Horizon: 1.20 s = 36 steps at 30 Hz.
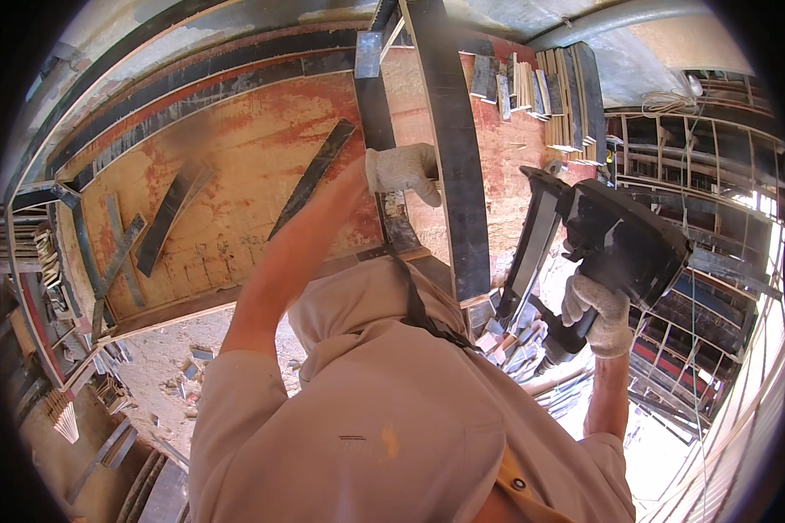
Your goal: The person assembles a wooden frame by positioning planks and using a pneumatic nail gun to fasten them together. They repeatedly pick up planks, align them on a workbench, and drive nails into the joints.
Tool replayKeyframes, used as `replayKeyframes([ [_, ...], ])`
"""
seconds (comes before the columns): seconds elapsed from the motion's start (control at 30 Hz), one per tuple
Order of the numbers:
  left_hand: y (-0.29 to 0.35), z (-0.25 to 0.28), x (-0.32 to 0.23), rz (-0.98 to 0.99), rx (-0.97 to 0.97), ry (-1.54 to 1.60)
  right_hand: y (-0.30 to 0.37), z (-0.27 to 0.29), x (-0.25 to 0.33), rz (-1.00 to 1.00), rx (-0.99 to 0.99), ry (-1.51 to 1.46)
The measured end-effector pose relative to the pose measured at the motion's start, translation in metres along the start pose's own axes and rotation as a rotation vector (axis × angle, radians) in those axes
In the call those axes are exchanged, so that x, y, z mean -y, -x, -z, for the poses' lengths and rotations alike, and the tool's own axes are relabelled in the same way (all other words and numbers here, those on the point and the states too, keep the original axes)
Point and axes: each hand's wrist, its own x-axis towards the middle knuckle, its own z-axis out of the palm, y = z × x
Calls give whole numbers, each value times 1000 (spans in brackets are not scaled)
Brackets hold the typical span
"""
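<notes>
My left hand (404, 169), in a pale knit glove, reaches over the workbench and grips the left edge of a long dark board (462, 166). The fingertips are partly hidden by that board, which stands on edge across the bench. My right hand (604, 314), gloved as well, is wrapped round the handle of a black nail gun (624, 235). The gun is held off to the right of the bench, its long magazine (532, 240) slanting on the board's side. A second dark strip (373, 109) runs beside the board, left of it.
The stained wooden workbench (235, 174) carries several loose dark strips (170, 218). Cut wood pieces (523, 87) are stacked at its far right. Offcuts litter the floor (161, 370). Racks of timber frames (698, 166) stand on the right.
</notes>
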Motion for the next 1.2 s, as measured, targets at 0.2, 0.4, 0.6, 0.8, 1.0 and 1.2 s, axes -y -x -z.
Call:
replayKeyframes([
  [0.2, -5, -4, -13, 193, -14, 86, 7, 4, 6, -123, -10, 169],
  [0.4, -11, -9, -6, 66, -10, 121, 8, -5, 6, -134, -114, 238],
  [0.6, -18, 8, 18, 39, 71, 38, 5, -16, 16, -145, -39, 175],
  [0.8, -15, -3, -16, 127, 47, 142, 5, -21, 23, -96, -12, 307],
  [1.0, -19, 7, 1, 131, 84, 131, -4, -27, 29, -40, 75, 323],
  [1.2, -17, 2, -11, 146, 68, 77, -6, -29, 29, -159, 31, 294],
])
